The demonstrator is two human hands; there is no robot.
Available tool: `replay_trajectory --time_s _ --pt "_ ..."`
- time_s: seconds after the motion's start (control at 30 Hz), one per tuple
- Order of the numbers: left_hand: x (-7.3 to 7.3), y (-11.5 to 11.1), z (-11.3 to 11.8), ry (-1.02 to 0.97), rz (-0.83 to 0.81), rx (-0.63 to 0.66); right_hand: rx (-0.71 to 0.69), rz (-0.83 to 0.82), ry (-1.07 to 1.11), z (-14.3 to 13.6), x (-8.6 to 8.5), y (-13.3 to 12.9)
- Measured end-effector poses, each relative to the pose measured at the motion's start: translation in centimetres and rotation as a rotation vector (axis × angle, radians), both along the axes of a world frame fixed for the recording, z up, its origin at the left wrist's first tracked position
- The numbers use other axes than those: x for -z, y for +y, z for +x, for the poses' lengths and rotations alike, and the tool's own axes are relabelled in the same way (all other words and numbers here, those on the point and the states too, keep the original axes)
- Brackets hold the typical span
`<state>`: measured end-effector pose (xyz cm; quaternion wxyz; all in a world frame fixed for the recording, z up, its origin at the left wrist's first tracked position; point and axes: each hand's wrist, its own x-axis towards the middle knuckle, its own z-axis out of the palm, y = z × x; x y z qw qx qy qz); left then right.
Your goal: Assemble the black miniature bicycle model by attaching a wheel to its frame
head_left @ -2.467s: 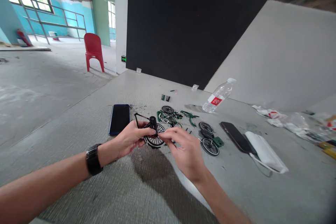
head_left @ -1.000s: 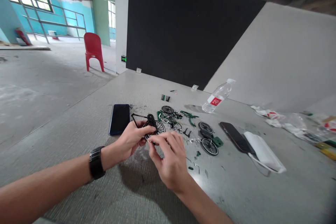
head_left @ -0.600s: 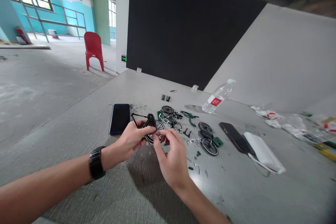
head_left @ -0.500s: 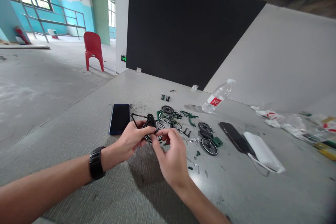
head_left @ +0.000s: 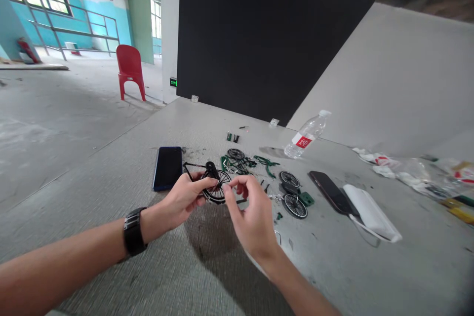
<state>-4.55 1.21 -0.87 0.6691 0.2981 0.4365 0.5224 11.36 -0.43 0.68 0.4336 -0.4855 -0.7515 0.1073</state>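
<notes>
My left hand [head_left: 185, 192] is closed on a black model bicycle [head_left: 211, 170], a small frame with a spoked wheel [head_left: 222, 191]. Its thumb presses near the wheel's hub. Just right of that wheel is my right hand [head_left: 252, 212], thumb and forefinger drawn together at the tips; whatever they may pinch is too small to make out. Beyond the hands lie green bicycle parts [head_left: 266, 161], with a loose wheel [head_left: 236, 154] among them. To the right sit two more spoked wheels, one upper [head_left: 289, 178] and one lower [head_left: 295, 206], beside a green piece [head_left: 306, 199].
A dark tablet-like device [head_left: 168, 168] lies left of the hands. On the right are a clear bottle [head_left: 307, 136], a phone [head_left: 329, 191] and a white case [head_left: 370, 212]. Crumpled plastic packaging [head_left: 414, 173] lies along the wall. A red chair [head_left: 129, 71] stands farther off.
My right hand has drawn back slightly to the right from the wheel's hub, so more of the wheel shows. My left hand keeps its hold on the model bicycle nearly unmoved.
</notes>
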Motion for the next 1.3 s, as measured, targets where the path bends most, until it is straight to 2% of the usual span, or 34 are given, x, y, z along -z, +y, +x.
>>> replay_trajectory --time_s 0.1,0.2,0.27,0.37,0.5,0.73,1.0,1.1,1.3 --pt "0.4 0.2 -0.1 0.029 -0.021 -0.013 -0.007 0.025 -0.076 2.5 -1.8 1.6" --pt "0.5 0.3 -0.2 0.055 -0.036 -0.022 -0.103 -0.113 -0.289 5.8 -2.9 3.5" --pt "0.5 0.3 -0.2 0.067 -0.041 -0.034 -0.16 -0.215 -0.428 7.7 -2.6 4.5" --pt "0.3 0.2 -0.2 0.077 -0.032 -0.029 -0.2 -0.269 -0.525 9.1 -1.4 5.4" --pt "0.3 0.2 -0.2 0.08 -0.003 -0.012 -0.145 -0.213 -0.499 8.7 0.1 5.9" --pt "0.4 0.2 -0.4 0.082 -0.007 -0.015 -0.284 -0.16 -0.538 5.6 1.3 6.0" --pt "0.7 0.3 -0.5 0.078 0.011 -0.003 -0.262 -0.205 -0.572 4.9 2.8 6.7" --pt "0.6 0.3 -0.5 0.083 0.014 -0.001 -0.247 -0.231 -0.45 5.2 2.4 6.8" --pt "0.6 0.3 -0.5 0.106 0.004 0.0 -0.201 -0.34 -0.025 6.1 1.3 7.3"
